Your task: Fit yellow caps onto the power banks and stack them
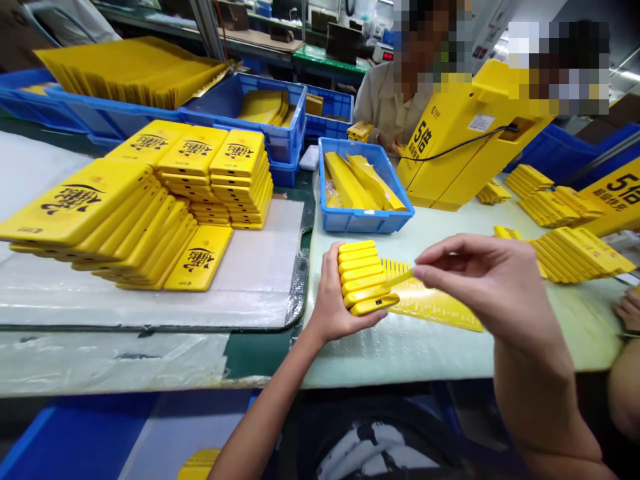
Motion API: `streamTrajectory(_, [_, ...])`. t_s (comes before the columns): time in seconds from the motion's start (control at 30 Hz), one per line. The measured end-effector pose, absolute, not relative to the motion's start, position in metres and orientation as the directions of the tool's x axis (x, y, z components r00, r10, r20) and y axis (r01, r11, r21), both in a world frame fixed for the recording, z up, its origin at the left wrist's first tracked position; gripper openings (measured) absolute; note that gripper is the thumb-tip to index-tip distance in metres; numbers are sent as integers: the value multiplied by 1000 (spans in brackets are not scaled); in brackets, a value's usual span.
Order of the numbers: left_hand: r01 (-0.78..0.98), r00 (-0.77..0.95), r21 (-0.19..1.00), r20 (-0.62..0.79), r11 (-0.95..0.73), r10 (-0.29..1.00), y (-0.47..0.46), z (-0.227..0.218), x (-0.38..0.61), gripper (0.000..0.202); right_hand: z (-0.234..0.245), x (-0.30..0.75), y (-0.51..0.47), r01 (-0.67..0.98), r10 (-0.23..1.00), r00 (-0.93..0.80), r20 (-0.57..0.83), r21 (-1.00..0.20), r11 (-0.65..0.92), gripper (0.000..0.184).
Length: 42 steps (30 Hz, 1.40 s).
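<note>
Centrally, a small stack of yellow cases (359, 257) sits in the left hand (327, 300), raised over the near part of the desk (345, 363), to the left of the right hand (493, 287). A thin yellow strip (403, 278) spans the gap between the 2 hands, its far end at the lower cases; whether it is already stuck to them cannot be told. Behind and to the right lies a yellow sheet (440, 308) with a row of dark slits, partly covered by the stack and the right hand.

Beyond the stack stands a blue bin (367, 222) of yellow film pieces. To the left, printed yellow cases (197, 260) are piled on a white mat (265, 293). Farther back, a large yellow box (443, 160) carries a black cable (463, 143), with a seated co-worker (377, 100) beside it. More piles of yellow cases (575, 250) occupy the right side.

The left hand is curled around the stack, fingers along its left side and thumb beneath the lowest case. The right hand pinches the strip between thumb and index fingertip.
</note>
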<state>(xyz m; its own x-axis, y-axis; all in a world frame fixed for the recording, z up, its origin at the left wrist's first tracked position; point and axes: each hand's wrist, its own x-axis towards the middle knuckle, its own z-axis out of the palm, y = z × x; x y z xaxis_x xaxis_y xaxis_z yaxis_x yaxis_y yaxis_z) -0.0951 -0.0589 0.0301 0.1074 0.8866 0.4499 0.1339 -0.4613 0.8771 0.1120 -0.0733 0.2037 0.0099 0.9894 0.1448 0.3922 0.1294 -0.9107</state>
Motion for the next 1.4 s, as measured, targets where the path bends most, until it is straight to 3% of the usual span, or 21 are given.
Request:
streamTrajectory(0.17, [128, 103, 874, 458, -468, 883, -58, 29, -94, 139, 177, 90, -102, 383, 986, 68, 154, -916, 116, 17])
streamTrajectory(0.4, [130, 116, 885, 434, -447, 893, -59, 29, -94, 142, 177, 81, -104, 404, 991, 19, 132, -908, 114, 5])
streamTrajectory(0.63, [134, 119, 887, 428, -442, 896, -58, 29, -95, 147, 173, 86, -97, 465, 993, -73, 91, -878, 115, 4])
streamTrajectory(0.77, [127, 111, 886, 434, -446, 894, -58, 30, -94, 140, 185, 87, -84, 717, 974, -193, 117, -661, 222, 8])
streamTrajectory(0.87, [131, 95, 885, 437, -447, 894, -58, 30, -93, 137, 195, 95, -68, 874, 973, -195, 120, -429, 228, 32])
streamTrajectory(0.93, [117, 103, 884, 442, -452, 891, -57, 29, -94, 136, 197, 104, -56, 900, 978, -170, 118, -386, 203, 35])
streamTrajectory(0.97, [108, 111, 884, 444, -455, 889, -57, 29, -94, 136, 196, 109, -51, 881, 980, -171, 100, -429, 198, 32])
streamTrajectory(1.03, [100, 124, 882, 448, -461, 885, -57, 27, -95, 136, 189, 118, -42, 756, 970, -243, -23, -630, 175, 42])
streamTrajectory(1.1, [101, 125, 884, 445, -457, 887, -57, 27, -96, 136, 178, 122, -38, 560, 901, -392, -188, -825, 72, 72])
streamTrajectory(1.17, [93, 131, 889, 436, -449, 890, -56, 26, -97, 136, 165, 122, -35, 426, 817, -504, -281, -904, -49, 103])
streamTrajectory(1.2, [86, 136, 890, 436, -449, 890, -55, 26, -97, 136, 159, 121, -34, 385, 799, -526, -291, -919, -81, 108])
streamTrajectory(1.33, [76, 146, 874, 466, -479, 873, -53, 25, -99, 134, 143, 121, -34, 260, 802, -558, -211, -963, -72, 87])
streamTrajectory(1.4, [71, 141, 875, 466, -479, 873, -52, 24, -99, 134, 140, 124, -36, 243, 787, -585, -197, -968, -61, 91])
